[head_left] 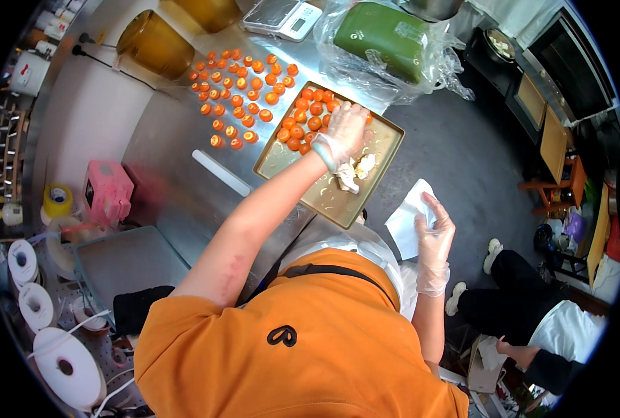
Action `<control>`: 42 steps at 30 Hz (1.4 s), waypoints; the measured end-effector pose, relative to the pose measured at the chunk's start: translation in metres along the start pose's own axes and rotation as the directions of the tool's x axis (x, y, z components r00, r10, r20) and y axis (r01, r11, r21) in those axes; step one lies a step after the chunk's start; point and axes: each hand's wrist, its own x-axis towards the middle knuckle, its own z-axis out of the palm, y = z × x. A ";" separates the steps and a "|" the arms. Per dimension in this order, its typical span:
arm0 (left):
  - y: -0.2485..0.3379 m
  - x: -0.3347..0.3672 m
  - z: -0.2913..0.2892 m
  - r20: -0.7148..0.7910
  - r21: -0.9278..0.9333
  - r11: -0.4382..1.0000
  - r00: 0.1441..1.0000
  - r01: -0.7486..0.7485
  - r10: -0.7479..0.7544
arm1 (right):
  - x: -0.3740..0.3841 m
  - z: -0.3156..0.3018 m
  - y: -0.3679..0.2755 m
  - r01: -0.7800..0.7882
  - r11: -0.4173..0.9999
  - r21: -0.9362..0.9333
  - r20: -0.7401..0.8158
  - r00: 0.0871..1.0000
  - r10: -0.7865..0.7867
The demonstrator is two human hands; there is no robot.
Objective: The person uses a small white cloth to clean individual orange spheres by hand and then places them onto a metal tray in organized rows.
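Note:
My gloved left hand (348, 132) reaches over a gold-coloured metal tray (271, 161), its fingers curled down among small round orange fruits (315, 109) that look like cherry tomatoes. Whether a fruit is between those fingers is hidden. Crumpled white tissue (347, 178) lies beside my left wrist in the tray, along with small pale scraps. To the right of the tray, my gloved right hand (435, 233) pinches a white paper sheet (406, 221), which hangs over the floor. Many more small orange pieces with pale cut-looking tops (238, 101) stand in loose rows on the steel table (177, 125).
A white strip (221, 173) lies left of the tray. Behind are a kitchen scale (282, 17), a green container in clear plastic (383, 40) and an amber container (155, 44). A pink box (108, 192) stands left. Another person (512, 299) is at lower right.

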 end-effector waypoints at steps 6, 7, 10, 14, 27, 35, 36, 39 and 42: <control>-0.013 0.025 0.041 0.013 0.283 0.959 1.000 0.006 -0.010 | -0.010 0.002 -0.002 -0.042 0.998 0.052 -0.080 0.996 0.046; -0.011 0.027 0.041 0.007 0.280 0.960 1.000 0.013 -0.015 | -0.011 0.002 -0.001 -0.052 0.996 0.070 -0.097 0.994 0.058; -0.014 0.030 0.047 -0.023 0.310 0.951 1.000 -0.005 0.013 | -0.012 0.003 0.000 -0.085 0.986 0.142 -0.132 0.986 0.104; -0.022 0.029 0.058 -0.011 0.347 0.935 0.996 -0.078 0.087 | -0.009 0.009 0.001 -0.092 0.978 0.188 -0.118 0.986 0.116; -0.031 0.037 0.080 -0.023 0.456 0.884 0.991 -0.105 0.130 | -0.006 0.013 0.002 -0.074 0.988 0.135 -0.100 0.991 0.088; -0.022 0.037 0.069 -0.066 0.369 0.925 0.990 -0.094 0.126 | -0.006 0.013 0.004 -0.106 0.981 0.164 -0.093 0.988 0.122; -0.025 0.036 0.066 -0.083 0.370 0.923 0.986 -0.102 0.142 | -0.006 0.015 0.002 -0.109 0.982 0.154 -0.077 0.989 0.122; -0.019 0.037 0.068 -0.047 0.354 0.933 0.995 -0.065 0.087 | -0.004 0.015 0.007 -0.035 0.993 0.116 -0.107 0.993 0.048; -0.019 0.038 0.071 -0.058 0.355 0.932 0.993 -0.076 0.103 | -0.005 0.016 0.006 -0.047 0.990 0.135 -0.115 0.991 0.063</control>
